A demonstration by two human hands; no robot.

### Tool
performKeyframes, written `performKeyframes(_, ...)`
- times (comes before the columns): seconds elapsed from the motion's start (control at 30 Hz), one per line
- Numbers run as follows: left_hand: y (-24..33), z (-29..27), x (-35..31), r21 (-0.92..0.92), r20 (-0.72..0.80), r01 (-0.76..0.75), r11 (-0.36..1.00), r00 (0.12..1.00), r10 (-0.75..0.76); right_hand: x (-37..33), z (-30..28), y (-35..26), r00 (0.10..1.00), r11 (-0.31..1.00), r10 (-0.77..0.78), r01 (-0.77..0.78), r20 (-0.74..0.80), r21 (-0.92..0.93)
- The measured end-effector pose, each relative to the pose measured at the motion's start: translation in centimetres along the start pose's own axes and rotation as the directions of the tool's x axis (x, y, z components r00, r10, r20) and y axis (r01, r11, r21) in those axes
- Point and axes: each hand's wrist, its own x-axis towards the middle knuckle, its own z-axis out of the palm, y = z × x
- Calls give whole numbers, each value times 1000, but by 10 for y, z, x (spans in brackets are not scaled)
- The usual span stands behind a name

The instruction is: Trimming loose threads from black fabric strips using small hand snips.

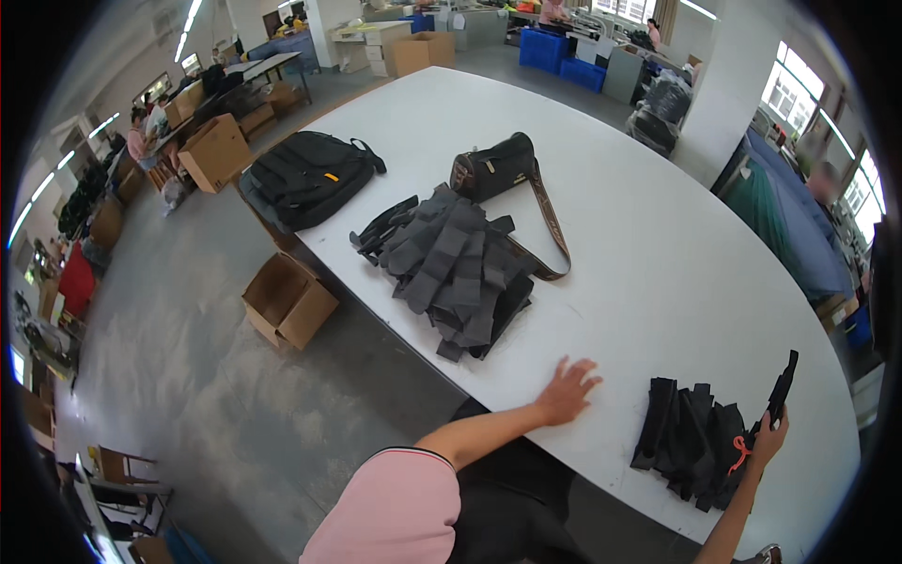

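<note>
My right hand [770,438] is closed around a black fabric strap [784,383] whose free end points up and away from me. Beside it, at the table's near right, lies a small stack of black fabric strips [684,437]. A red-orange cord [740,455] shows between that stack and my right wrist. Fingers spread, my left hand [567,391] is over the white table [648,254] near its front edge, holding nothing. Farther off and to its left is a large heap of dark grey fabric strips [451,268], loosely piled crosswise.
Behind the heap sits a small black barrel bag [496,169] with its patterned shoulder strap [556,226] looped on the table. A black backpack [308,179] lies at the far left edge. An open cardboard box [289,303] stands beside the table, lower down.
</note>
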Motion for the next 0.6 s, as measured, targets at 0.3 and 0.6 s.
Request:
performKeyframes(0.3, -132, -51, -41, 130, -151, 291, 948, 951, -271, -99, 21, -109, 979, 989, -31, 1, 203, 146)
performKeyframes(0.6, -173, -91, -45, 313, -223, 452, 835, 890, -398, -173, 37, -152, 928, 947, 66, -174, 366, 269)
